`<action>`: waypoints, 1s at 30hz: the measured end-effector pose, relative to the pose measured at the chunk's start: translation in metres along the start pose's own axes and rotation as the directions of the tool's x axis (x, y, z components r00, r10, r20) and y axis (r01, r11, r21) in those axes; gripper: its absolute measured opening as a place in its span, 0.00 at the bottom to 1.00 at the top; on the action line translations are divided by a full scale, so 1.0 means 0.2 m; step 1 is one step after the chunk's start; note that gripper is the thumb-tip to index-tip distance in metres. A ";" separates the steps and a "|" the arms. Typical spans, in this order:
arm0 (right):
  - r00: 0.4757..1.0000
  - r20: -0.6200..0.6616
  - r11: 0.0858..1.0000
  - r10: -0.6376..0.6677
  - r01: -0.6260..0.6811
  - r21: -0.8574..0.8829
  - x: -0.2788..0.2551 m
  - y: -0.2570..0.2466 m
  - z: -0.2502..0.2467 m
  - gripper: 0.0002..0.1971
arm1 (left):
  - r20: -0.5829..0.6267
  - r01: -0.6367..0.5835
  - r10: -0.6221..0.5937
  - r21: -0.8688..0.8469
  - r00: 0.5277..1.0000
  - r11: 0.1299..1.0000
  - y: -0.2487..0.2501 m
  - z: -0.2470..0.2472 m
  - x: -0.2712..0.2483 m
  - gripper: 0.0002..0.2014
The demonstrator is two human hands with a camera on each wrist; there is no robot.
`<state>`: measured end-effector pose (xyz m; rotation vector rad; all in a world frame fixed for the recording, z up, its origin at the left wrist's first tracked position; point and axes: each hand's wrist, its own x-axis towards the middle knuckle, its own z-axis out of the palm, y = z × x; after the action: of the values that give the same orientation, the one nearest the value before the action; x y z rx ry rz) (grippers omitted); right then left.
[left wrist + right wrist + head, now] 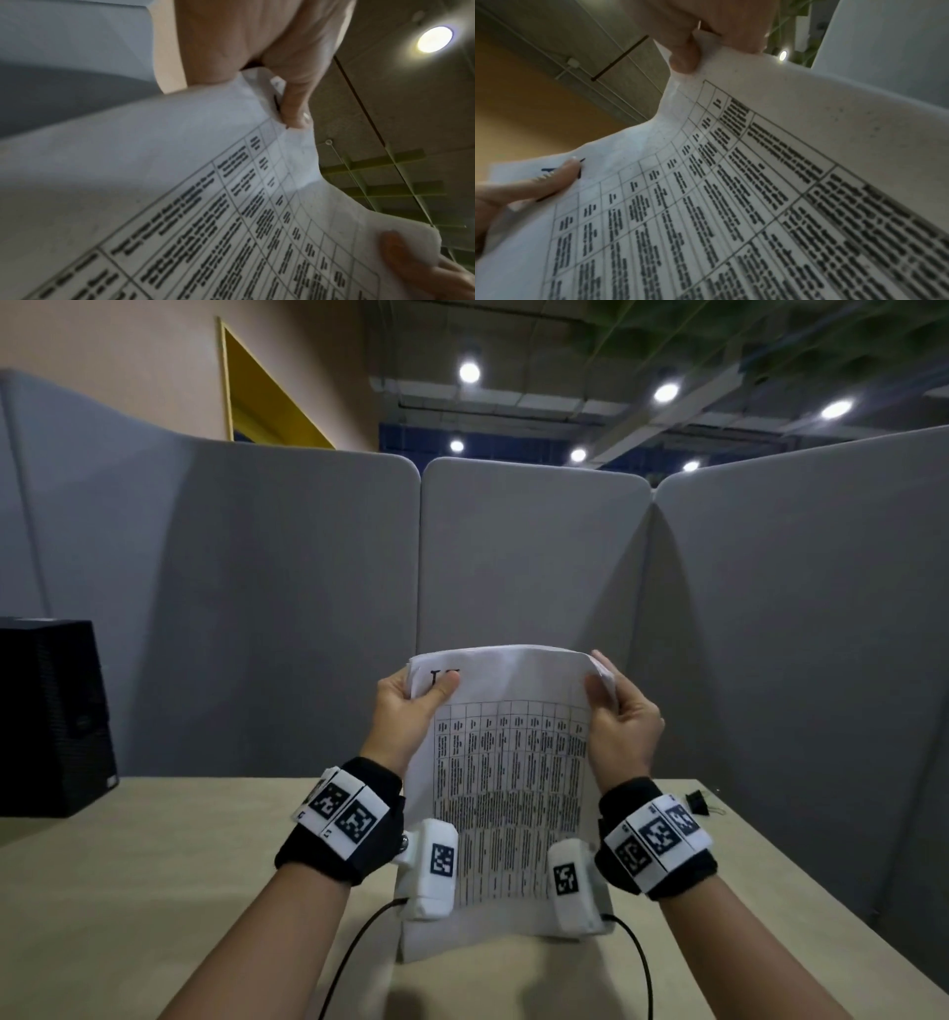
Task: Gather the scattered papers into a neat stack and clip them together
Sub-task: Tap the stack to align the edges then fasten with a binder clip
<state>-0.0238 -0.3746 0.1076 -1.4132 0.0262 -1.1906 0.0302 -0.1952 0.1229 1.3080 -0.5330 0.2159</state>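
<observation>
Between the person's two hands stands a sheaf of white printed papers (pixel 508 783) with a ruled table on the front sheet, held upright with its bottom edge resting on the pale wooden surface (pixel 154 891). The left hand (pixel 405 711) pinches the top left corner, thumb across the front and fingers behind; the right hand (pixel 624 721) pinches the top right corner the same way. In the wrist views each thumb presses the front sheet, and the top edge sags and ripples between the grips.

By the look of it the gathering is done and the squaring is under way: no loose sheets show on the surface (though the sheaf hides a strip behind it). At the top corners the edges seem slightly fanned, so the stack is probably not yet even. Clipping remains: a small black binder clip (pixel 697 802) with wire handles lies on the surface, just beyond the right wrist, untouched.

Grey fabric partition panels (pixel 529 567) wall in the surface behind and to the sides; a black box (pixel 51 716) sits at far left, well apart.
</observation>
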 end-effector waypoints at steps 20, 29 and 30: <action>0.863 0.455 0.951 0.220 -0.294 0.097 0.14 0.11 -0.11 0.41 | 0.072 0.140 -0.136 -0.062 0.988 0.988 -0.06 -0.06 0.04 0.03; 0.811 0.536 0.920 0.235 -0.364 0.146 0.13 0.05 -0.12 0.44 | 0.153 0.052 -0.029 -0.150 0.988 0.987 -0.03 -0.16 0.07 0.33; 0.806 0.542 0.912 0.237 -0.377 0.162 0.13 0.05 -0.11 0.45 | 0.148 0.050 -0.026 -0.161 0.989 0.986 -0.03 -0.16 0.08 0.38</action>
<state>-0.0202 -0.4106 0.1105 -1.3831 -0.2585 -0.4956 0.0554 -0.1689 0.1198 1.1776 -0.6358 0.0433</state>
